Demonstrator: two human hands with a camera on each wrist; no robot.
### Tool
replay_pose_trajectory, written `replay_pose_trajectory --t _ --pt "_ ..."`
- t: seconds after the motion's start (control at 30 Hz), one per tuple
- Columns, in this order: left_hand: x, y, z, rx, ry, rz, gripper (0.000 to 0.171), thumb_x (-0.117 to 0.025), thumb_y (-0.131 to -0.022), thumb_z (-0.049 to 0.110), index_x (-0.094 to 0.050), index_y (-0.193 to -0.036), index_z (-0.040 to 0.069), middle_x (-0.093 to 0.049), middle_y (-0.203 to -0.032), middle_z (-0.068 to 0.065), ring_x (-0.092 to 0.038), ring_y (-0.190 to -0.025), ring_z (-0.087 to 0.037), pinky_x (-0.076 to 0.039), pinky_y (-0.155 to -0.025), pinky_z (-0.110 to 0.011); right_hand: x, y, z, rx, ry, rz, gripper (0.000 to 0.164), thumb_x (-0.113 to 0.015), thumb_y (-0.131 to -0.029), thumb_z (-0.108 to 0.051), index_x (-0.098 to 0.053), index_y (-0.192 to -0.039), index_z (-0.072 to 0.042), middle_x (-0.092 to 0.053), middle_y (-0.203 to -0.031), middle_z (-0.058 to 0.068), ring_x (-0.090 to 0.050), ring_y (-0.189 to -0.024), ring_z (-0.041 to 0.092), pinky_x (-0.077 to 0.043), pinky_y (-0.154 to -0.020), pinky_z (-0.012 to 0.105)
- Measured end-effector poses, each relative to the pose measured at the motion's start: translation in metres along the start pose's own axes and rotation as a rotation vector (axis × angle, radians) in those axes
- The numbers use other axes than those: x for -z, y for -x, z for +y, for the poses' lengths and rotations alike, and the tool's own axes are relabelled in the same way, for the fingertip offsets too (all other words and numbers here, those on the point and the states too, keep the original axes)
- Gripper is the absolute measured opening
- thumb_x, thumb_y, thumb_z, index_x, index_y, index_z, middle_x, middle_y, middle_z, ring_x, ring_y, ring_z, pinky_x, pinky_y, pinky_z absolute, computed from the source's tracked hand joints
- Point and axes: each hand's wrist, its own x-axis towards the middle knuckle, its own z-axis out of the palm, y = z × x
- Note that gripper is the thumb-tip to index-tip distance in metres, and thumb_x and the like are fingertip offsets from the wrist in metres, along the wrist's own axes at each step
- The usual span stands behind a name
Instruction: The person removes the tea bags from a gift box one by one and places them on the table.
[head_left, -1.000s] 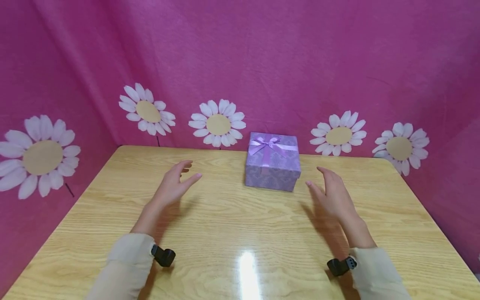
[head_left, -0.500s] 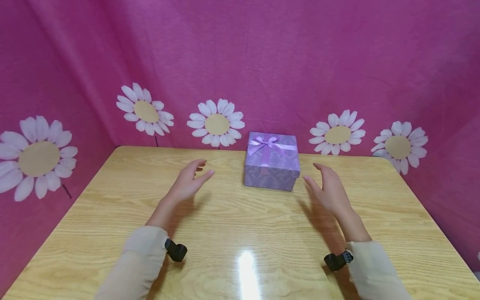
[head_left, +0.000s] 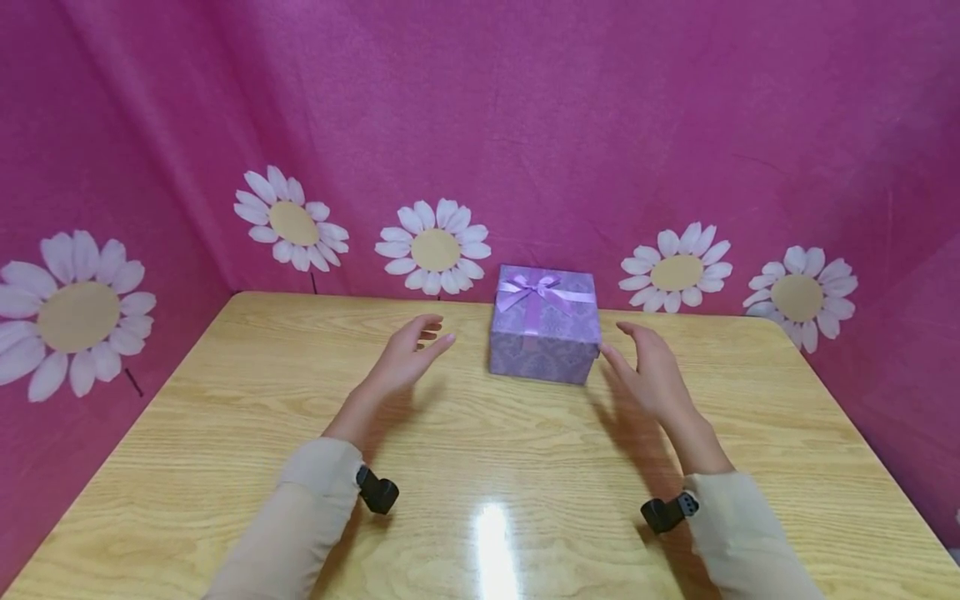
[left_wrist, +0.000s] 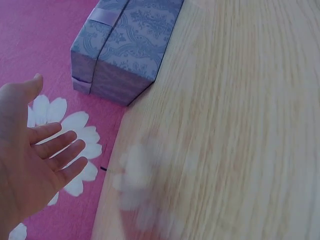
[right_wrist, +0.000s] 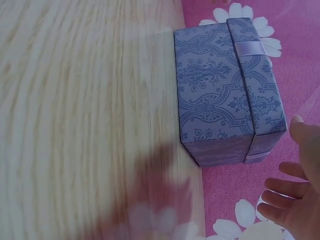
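Observation:
A purple patterned gift box [head_left: 543, 325] with a lilac ribbon bow on its lid stands near the back of the wooden table. To its left, my left hand [head_left: 405, 358] hangs over the table with thumb and fingers spread, a gap apart from the box. My right hand [head_left: 652, 375] is at the box's right side, its thumb tip right by the front right corner. Both palms face the box and hold nothing. In the right wrist view the box [right_wrist: 217, 85] shows its lid seam, with the right thumb close to the lid's edge.
A pink cloth backdrop [head_left: 555, 125] printed with large white daisies rises behind and beside the wooden table [head_left: 450, 433]. A bright light reflection lies on the tabletop near the front. Each beige sleeve carries a black wrist camera.
My left hand has moved right, toward the box. My right hand has shifted slightly left, bringing its thumb to the box's corner. The box stays in place.

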Motion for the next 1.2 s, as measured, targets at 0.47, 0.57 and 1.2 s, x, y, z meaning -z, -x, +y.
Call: replay_pose_trajectory --t 0.47,0.57,1.2 --pt "-0.016 -0.022 0.006 0.066 0.137 0.002 0.048 -0.054 -0.097 0.025 -0.045 -0.138 0.000 -0.055 -0.134 -0.021 -0.054 -0.124 -0.034 -0.048 -0.102 -0.044 -0.009 -0.018 -0.001 -0.036 -0.144 0.008 0.048 -0.056 -0.097 -0.025 -0.049 -0.132 0.008 -0.054 -0.131 0.030 -0.051 -0.123 0.043 -0.046 -0.101 0.054" --pt "-0.015 -0.028 0.007 0.101 0.169 -0.012 0.048 -0.053 -0.098 0.027 -0.045 -0.138 0.002 -0.054 -0.134 -0.020 -0.054 -0.123 -0.034 -0.049 -0.101 -0.044 -0.013 -0.023 -0.003 -0.067 -0.201 0.013 0.047 -0.056 -0.097 -0.024 -0.049 -0.131 0.007 -0.056 -0.129 0.029 -0.054 -0.121 0.042 -0.048 -0.100 0.053" --pt "-0.039 -0.041 0.015 0.296 0.630 -0.043 0.049 -0.052 -0.099 0.026 -0.042 -0.139 0.002 -0.048 -0.142 -0.019 -0.047 -0.132 -0.034 -0.036 -0.114 -0.047 -0.017 -0.032 -0.012 -0.454 -0.656 0.039 0.046 -0.060 -0.095 -0.023 -0.052 -0.130 0.006 -0.060 -0.095 -0.010 -0.054 -0.081 -0.012 -0.050 -0.076 0.007"
